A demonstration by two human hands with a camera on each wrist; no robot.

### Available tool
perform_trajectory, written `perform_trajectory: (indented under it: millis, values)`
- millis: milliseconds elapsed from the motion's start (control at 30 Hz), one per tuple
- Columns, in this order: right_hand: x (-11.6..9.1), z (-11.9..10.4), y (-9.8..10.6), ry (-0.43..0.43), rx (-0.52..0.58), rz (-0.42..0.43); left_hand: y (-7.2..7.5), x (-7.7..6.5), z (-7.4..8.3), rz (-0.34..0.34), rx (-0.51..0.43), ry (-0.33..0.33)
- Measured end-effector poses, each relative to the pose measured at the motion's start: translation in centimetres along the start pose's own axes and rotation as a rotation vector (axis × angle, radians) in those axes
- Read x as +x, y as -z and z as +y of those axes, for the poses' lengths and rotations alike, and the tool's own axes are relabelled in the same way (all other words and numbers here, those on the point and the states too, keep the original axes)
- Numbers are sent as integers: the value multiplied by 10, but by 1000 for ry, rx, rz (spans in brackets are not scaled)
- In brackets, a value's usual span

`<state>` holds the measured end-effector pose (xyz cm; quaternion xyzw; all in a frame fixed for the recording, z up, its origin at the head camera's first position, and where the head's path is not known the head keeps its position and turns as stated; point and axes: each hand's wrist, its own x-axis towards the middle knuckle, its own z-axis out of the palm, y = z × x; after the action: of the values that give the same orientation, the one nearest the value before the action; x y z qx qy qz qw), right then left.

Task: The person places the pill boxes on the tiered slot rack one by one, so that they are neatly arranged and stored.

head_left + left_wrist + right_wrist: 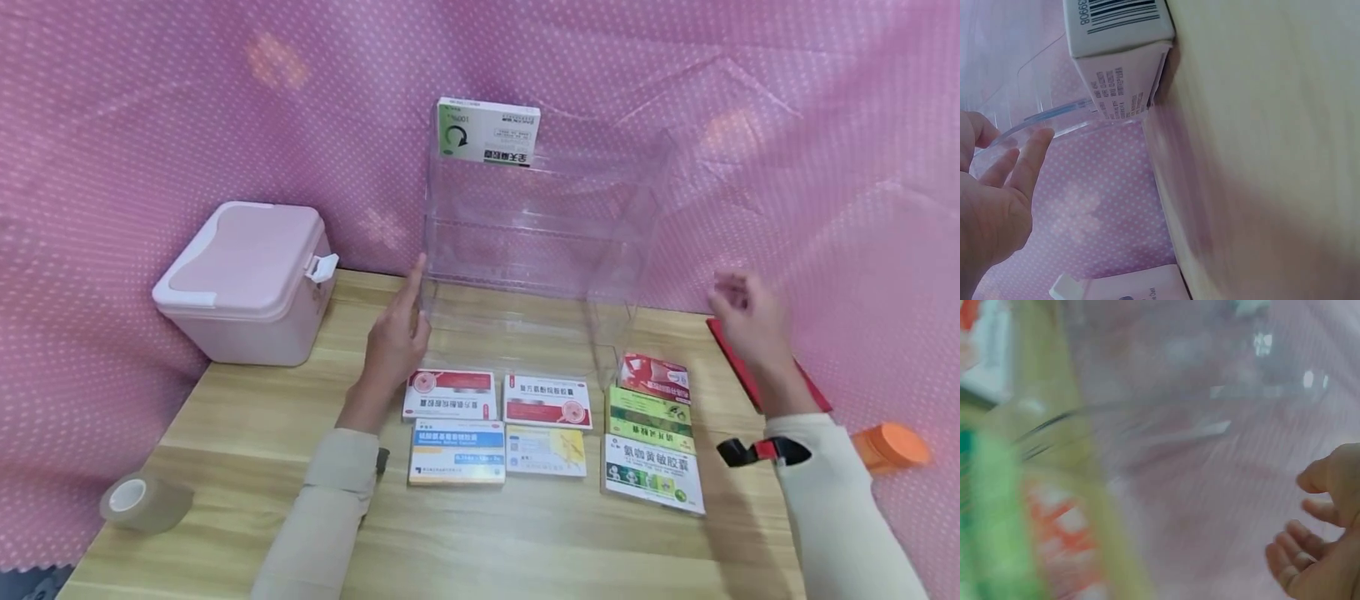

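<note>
A clear plastic tiered rack (536,260) stands at the back of the table, with a white and green medicine box (489,133) on its top tier. My left hand (392,343) is at the rack's left side, its extended fingers (1032,159) against the clear edge. To the right of the rack, my right hand (753,321) is raised with loosely bent fingers and nothing in it. Before the rack lie two red and white boxes (450,395), a blue and white box (457,452) and a yellow and white box (546,452).
A red box (654,377), a green box (649,414) and a white box (652,472) lie at the right. A pink lidded case (247,283) and a tape roll (146,502) are at the left. Beyond my right arm are a red flat item (731,367) and an orange-capped bottle (892,447).
</note>
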<state>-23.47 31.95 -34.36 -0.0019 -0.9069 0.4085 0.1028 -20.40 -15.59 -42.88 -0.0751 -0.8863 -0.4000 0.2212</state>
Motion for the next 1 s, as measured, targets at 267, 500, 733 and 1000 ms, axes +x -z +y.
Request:
perform_trajectory:
  millis: [267, 500, 733, 1000]
  values:
    - [-49, 91, -19, -194, -65, -361, -1, 1, 0, -6, -14, 32]
    - [-66, 115, -19, -193, -86, -416, 0, 0, 0, -8, 4, 58]
    - [-68, 119, -25, -202, -45, -458, -1, 0, 0, -15, 1, 47]
    - [-56, 120, -25, -240, -45, -490, 0, 0, 1, -25, 8, 51]
